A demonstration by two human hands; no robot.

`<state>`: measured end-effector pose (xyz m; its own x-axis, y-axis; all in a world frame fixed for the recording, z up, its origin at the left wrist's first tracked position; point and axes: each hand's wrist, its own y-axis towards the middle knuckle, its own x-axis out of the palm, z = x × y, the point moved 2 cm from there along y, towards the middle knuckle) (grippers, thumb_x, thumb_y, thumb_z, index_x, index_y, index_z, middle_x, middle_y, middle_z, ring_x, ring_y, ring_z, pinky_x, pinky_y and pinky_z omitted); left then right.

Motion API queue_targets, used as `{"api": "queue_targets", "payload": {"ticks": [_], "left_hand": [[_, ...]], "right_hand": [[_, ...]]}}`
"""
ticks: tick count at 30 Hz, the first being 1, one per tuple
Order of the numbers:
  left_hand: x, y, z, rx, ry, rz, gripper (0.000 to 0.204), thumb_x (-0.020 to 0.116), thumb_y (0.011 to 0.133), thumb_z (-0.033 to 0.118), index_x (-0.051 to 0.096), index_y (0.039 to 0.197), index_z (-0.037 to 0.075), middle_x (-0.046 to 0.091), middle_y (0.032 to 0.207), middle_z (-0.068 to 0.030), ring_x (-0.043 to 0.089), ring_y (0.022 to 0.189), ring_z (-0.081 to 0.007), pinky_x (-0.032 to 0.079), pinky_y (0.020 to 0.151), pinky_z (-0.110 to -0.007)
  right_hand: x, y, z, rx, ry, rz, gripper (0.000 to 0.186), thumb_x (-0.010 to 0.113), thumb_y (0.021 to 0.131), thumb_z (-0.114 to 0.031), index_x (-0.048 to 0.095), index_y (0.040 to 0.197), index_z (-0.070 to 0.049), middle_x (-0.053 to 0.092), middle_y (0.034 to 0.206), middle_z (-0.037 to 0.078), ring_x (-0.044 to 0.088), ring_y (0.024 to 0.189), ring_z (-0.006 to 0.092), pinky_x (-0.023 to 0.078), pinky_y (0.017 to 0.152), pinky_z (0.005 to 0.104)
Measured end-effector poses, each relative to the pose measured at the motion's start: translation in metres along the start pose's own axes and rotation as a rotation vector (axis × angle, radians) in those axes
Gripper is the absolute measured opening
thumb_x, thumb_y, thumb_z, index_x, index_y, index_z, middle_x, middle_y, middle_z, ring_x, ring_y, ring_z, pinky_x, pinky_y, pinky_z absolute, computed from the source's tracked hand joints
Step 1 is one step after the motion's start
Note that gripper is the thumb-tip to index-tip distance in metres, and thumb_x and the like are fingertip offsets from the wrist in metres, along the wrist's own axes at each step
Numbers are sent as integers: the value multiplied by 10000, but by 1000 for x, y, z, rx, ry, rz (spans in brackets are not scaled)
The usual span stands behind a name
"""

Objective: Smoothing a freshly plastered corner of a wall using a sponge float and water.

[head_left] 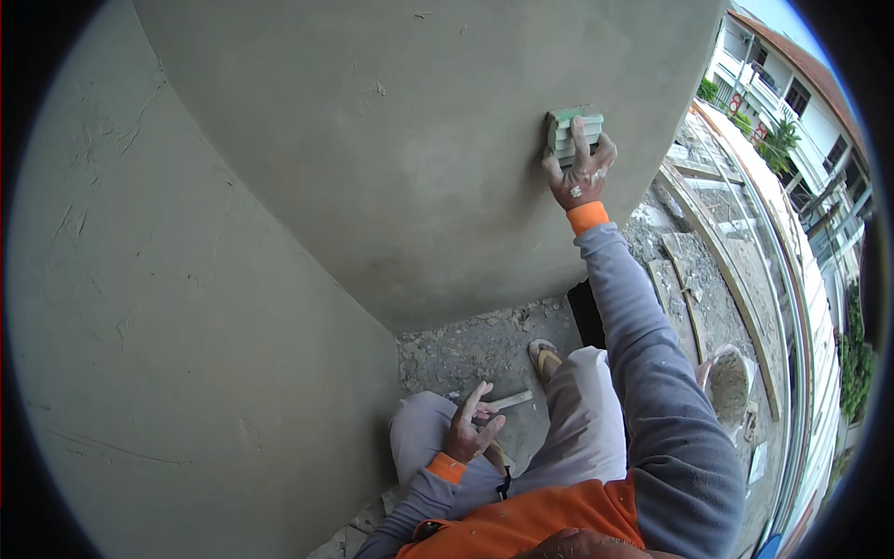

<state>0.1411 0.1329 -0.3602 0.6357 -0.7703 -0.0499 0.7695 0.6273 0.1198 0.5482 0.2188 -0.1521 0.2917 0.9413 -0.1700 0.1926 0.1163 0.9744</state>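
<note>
The right hand [579,175] holds a green block [562,135] in its grip against the grey wall [410,158]. The left hand [470,432] is near a knee [418,424]; whether its grip holds the pale stick [512,401] beside it, I cannot tell.

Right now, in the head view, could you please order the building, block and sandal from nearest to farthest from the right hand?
1. Block: in the right hand.
2. Sandal: lower down, mid-picture.
3. Building: upper right background.
</note>
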Motion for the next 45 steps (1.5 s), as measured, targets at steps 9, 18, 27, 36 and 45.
{"api": "queue_targets", "payload": {"ticks": [9, 18, 27, 36, 45], "left_hand": [[-5, -10, -8, -68, -108, 18, 745, 751, 811, 135, 374, 1441, 10, 533, 1343, -160, 641, 942, -158, 518, 797, -279], [14, 6, -12, -50, -92, -34, 748, 745, 822, 126, 357, 1450, 10, 530, 1343, -164, 637, 940, -154, 521, 796, -279], [-1, -5, -3, -130, -219, 56, 760, 722, 819, 79, 324, 1460, -7, 526, 1335, -192, 641, 912, -152, 543, 762, -279], [2, -12, -18, 43, -107, -16, 798, 761, 813, 144, 321, 1463, 0, 521, 1339, -199, 667, 877, -156, 542, 746, -277], [-1, -11, -9, 12, 24, -1, 808, 772, 809, 185, 331, 1459, -3, 535, 1324, -183, 656, 862, -151, 533, 746, -275]], "right_hand": [[-47, 23, 64, 196, -94, -81, 804, 770, 754, -327, 399, 1464, -260, 457, 1103, 252, 450, 1060, 409, 396, 928, 510], [-25, -58, 70, 127, -68, -97, 832, 799, 677, -205, 448, 1426, -299, 416, 1195, 248, 427, 1111, 432, 390, 971, 518], [-288, -124, 100, 455, -324, -260, 771, 724, 714, -207, 429, 1423, -144, 501, 1154, 189, 466, 1101, 375, 373, 994, 470], [-489, -158, 106, 1153, -876, -905, 568, 648, 761, -324, 556, 1315, -235, 400, 1454, 262, 363, 1365, 438, 344, 1106, 462], [-478, -284, 222, 1006, -880, -1288, 357, 570, 831, -313, 697, 1141, -189, 544, 1330, 155, 491, 1266, 341, 426, 1019, 447]]}}
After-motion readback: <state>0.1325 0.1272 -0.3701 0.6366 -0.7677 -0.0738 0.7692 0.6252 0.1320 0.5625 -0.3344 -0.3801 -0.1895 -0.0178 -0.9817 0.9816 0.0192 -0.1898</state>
